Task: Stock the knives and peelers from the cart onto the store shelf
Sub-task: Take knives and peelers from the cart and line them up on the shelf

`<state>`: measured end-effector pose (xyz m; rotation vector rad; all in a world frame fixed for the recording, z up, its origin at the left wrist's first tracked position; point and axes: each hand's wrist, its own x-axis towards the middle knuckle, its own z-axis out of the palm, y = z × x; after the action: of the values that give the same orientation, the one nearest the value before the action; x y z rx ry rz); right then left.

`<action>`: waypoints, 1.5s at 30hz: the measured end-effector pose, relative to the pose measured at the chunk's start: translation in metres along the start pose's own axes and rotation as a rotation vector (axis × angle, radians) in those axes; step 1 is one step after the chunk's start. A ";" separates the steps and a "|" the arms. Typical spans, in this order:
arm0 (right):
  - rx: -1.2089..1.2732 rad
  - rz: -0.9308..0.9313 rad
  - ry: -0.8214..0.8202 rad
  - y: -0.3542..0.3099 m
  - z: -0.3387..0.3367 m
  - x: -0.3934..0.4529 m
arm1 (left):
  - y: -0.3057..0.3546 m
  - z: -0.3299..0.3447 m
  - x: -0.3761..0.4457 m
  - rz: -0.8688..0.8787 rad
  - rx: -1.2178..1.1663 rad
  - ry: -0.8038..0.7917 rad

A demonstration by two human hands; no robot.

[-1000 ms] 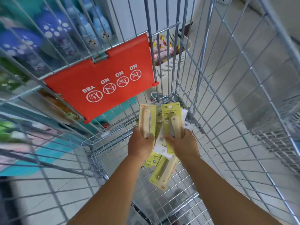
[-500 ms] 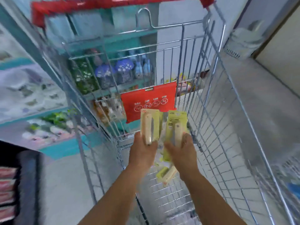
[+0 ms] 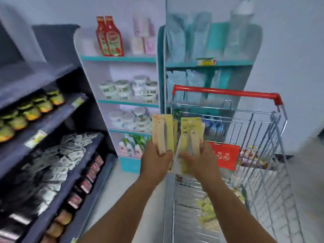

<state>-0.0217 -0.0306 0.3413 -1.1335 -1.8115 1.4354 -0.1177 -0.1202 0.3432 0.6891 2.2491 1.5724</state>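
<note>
The wire cart (image 3: 263, 155), chrome with a red handle, has blurred yellow-green packs (image 3: 207, 212) lying on its floor. Above its near end, the left hand (image 3: 155, 162) grips a tan carded knife pack (image 3: 163, 133) and the right hand (image 3: 199, 159) grips a yellow-green pack (image 3: 190, 132), both upright, near the dark shelf (image 3: 52, 141) of small packets

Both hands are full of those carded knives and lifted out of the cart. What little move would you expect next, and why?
Probably a swing to the left, toward the dark shelves. The left hand grips one knife pack and the right hand grips another pack, both held above the cart rim, so nothing is left to lift. Which shelf spot they belong on cannot be told.
</note>
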 end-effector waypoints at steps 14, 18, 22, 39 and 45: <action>0.052 -0.354 -0.370 -0.187 0.238 -0.076 | 0.017 -0.302 0.006 0.066 -0.053 0.431; 0.046 -0.402 -0.445 -0.223 0.326 -0.108 | -0.004 -0.393 0.011 0.035 0.026 0.523; 0.048 -0.463 -0.530 -0.255 0.402 -0.139 | -0.023 -0.475 0.014 -0.006 0.093 0.600; -0.301 -0.620 -0.816 -0.323 0.616 -0.179 | -0.089 -0.661 0.031 -0.364 0.045 0.967; -0.461 -0.674 -0.920 -0.327 0.670 -0.153 | -0.105 -0.678 0.059 -0.492 0.080 1.005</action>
<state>-0.5924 -0.5125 0.4853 0.1208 -2.8693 1.1992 -0.5330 -0.6508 0.4829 -0.8036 2.7866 1.7533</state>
